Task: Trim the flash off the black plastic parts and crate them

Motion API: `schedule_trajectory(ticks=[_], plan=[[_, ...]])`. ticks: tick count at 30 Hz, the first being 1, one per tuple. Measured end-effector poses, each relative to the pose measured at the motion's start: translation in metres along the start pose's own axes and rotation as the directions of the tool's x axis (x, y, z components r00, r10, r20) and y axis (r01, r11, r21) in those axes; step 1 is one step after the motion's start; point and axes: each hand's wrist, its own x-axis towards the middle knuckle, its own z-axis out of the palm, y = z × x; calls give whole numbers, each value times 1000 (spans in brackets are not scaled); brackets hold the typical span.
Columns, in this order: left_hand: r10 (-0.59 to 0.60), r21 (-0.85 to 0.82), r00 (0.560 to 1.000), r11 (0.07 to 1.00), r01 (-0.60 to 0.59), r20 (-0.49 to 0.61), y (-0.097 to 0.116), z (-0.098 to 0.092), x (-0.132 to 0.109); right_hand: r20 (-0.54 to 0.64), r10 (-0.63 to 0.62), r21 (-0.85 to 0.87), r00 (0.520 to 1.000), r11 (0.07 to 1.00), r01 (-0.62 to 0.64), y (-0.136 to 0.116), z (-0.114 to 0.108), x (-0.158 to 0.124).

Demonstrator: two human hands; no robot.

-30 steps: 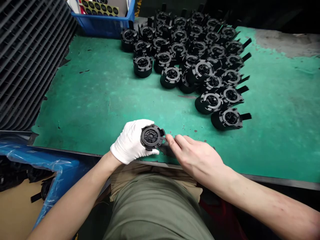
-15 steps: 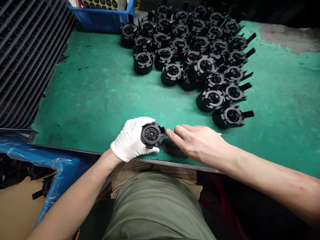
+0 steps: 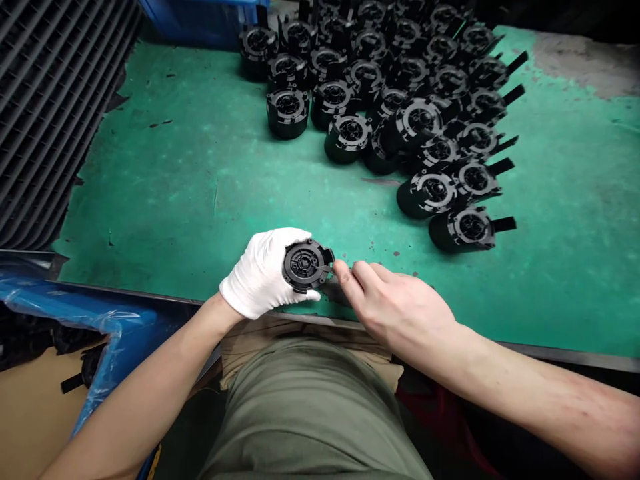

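A round black plastic part (image 3: pixel 303 264) with a ribbed, ringed face is gripped by my left hand (image 3: pixel 267 272), which wears a white glove. The fingers and thumb wrap around its left side, with the face turned up. My bare right hand (image 3: pixel 395 293) is closed at the part's right edge. From its fingertips a thin, pointed thing (image 3: pixel 326 268) reaches onto the part's face; the rest of it is hidden in the fingers.
Many similar black parts (image 3: pixel 287 112) stand grouped on the green table (image 3: pixel 165 173) at the back and right. A blue bin (image 3: pixel 200 23) is at the back left, black slatted trays (image 3: pixel 55 87) at the left. Below them lies a plastic-lined blue box (image 3: pixel 120 333).
The view has shifted slightly, so the back bin shows less. My left hand still holds the part; my right hand remains at its right edge, with the knuckles a little changed in pose.
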Motion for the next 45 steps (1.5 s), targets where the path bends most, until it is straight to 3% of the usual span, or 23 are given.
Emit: schedule_trajectory(ticks=[14,17,22,27,29,32,35,45], plan=[[28,-12,1000,1000,-28,-14,-1,-1,1,10,-5,-13,1000,1000,5,-12,-5,1],[-48,-4,999,999,48,-20,2,1,0,7,46,151,999,988,-46,2,1,3],[-255,23,928,962,271,-273,17,7,-12,-185,282,379,941,905,-196,25,15,-4],[-333,18,919,939,345,-211,29,0,-23,-267,188,294,945,950,-106,16,30,-13],[-283,4,942,957,288,-183,25,-5,-20,-232,173,260,957,959,-110,12,34,-13],[-90,50,989,994,97,-118,12,-9,-6,-156,166,281,974,952,-118,11,34,-11],[34,53,999,998,-33,-24,2,-7,7,-114,146,300,983,948,-106,10,27,-9],[50,-9,999,999,-50,-21,0,-3,9,-107,148,251,983,961,-117,5,20,-7]])
